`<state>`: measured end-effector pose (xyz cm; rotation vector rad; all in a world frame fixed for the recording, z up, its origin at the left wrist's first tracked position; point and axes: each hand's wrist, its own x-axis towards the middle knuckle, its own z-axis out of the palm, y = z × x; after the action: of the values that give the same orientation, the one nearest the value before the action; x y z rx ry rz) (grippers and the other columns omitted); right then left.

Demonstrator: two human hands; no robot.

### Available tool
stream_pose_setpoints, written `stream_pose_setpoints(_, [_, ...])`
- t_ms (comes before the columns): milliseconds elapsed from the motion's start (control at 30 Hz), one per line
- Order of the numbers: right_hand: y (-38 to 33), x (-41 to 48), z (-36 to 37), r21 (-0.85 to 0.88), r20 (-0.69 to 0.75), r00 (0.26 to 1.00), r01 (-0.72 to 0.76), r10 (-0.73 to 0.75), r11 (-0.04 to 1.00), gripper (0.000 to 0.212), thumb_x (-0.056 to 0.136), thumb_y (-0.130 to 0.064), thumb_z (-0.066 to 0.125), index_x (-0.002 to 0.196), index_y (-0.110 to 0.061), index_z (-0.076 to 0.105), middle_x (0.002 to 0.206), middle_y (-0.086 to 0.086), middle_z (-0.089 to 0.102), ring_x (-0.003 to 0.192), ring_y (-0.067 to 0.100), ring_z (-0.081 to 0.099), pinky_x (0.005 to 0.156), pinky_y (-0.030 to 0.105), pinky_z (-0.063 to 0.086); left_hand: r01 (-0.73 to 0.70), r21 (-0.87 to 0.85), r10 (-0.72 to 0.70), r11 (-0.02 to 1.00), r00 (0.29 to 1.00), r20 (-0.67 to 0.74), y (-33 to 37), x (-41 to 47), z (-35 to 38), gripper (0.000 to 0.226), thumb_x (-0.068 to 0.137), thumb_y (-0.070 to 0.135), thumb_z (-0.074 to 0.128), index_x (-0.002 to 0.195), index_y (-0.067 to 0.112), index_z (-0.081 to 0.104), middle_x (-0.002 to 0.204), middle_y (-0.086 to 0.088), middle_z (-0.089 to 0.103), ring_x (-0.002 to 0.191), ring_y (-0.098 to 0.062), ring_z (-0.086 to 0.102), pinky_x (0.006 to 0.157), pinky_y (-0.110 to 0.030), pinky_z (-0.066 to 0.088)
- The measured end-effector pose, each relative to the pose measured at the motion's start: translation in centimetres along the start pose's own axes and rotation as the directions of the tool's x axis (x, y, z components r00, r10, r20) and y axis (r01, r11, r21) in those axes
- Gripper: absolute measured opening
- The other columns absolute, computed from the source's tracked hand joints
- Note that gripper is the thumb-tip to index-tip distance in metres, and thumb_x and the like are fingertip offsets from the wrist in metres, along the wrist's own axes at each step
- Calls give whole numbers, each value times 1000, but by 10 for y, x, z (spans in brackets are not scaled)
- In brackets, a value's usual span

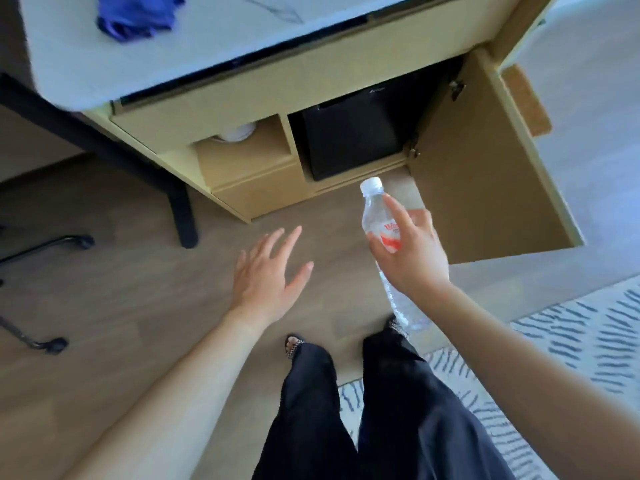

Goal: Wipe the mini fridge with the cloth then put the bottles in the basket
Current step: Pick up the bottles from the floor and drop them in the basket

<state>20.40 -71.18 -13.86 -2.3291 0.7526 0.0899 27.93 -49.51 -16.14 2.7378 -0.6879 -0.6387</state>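
My right hand (412, 251) grips a clear water bottle (377, 213) with a white cap and a red label, held above the wooden floor in front of the cabinet. Its lower part shows below my wrist. My left hand (268, 278) hovers beside it with fingers spread and nothing in it. The black mini fridge (356, 140) sits shut inside the cabinet recess. A blue cloth (138, 15) lies crumpled on the white countertop at the upper left. No basket is in view.
The cabinet door (485, 174) stands swung open to the right of the fridge. A white object (237, 133) sits in the open cubby left of it. A black table leg (180, 209) and chair casters (83, 242) are at the left. A striped rug (571, 341) lies at the right.
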Motion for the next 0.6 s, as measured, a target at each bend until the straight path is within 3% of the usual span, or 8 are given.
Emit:
stream_pose_setpoints(167, [-32,-49,-50,-15,-85,995,-60,58,998,52,90,-41,52,136,-44,29,123,1,40,106,22,48,72,28,37,-132,55,134,990,990,-41,29,-38,-47,65,89,67,23,148,43,12,155,5,25,143,-19,20,113,-51,17])
stream_pose_setpoints(300, [-51,-73,-60,18,-141,987,-79,81,997,52,91,-44,50,137,-44,27,130,-1,36,109,18,46,73,27,41,-190,95,195,977,979,-50,26,-56,-64,68,85,69,17,148,43,11,155,6,24,143,-18,18,114,-50,17])
stream_pose_setpoints(600, [-64,-121,-64,78,-313,913,-250,261,965,53,91,-45,52,137,-45,28,131,-4,38,109,17,48,71,25,43,-388,168,379,906,922,84,25,-46,-70,64,92,66,27,148,43,7,157,7,19,144,-17,15,115,-48,20])
